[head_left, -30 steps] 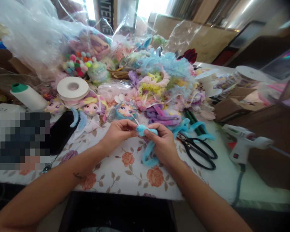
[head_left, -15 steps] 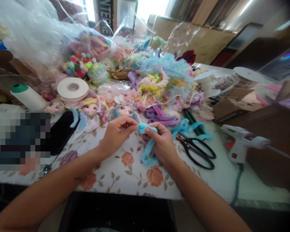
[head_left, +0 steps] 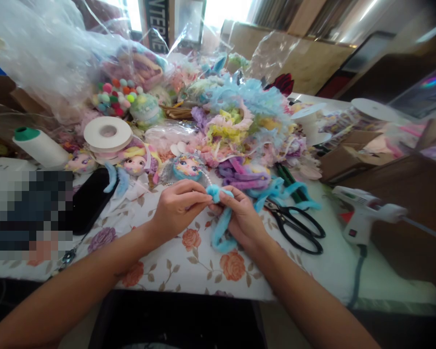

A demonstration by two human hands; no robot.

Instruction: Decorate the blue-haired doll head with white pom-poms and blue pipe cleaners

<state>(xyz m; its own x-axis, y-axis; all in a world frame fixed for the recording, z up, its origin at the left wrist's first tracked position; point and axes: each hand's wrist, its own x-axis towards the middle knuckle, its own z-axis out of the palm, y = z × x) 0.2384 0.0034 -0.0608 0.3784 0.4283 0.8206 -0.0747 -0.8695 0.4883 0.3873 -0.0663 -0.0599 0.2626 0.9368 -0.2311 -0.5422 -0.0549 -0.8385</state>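
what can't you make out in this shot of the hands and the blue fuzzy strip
Head view only:
- Blue fuzzy strip: its upper end is pinched between the left hand and right hand, so the fingers hide what is being shaped.
- Pixelated block: censored, contents unreadable.
- Glue gun: blurred by the lens edge, cord runs off the table.
- Bagged items: veiled by glare on the plastic.

Only readable text you've got here is on the dark vertical sign [head_left: 157, 24] at the back, behind the clear plastic bags — white capital letters running down it, something like "NTERNE", with both ends cut off or hidden, so don't trust it as a whole word. Everything else on your table carries no lettering you can make out — the glue gun [head_left: 365, 215] has no legible brand, and the white ribbon spool [head_left: 108, 133] shows a blank face.
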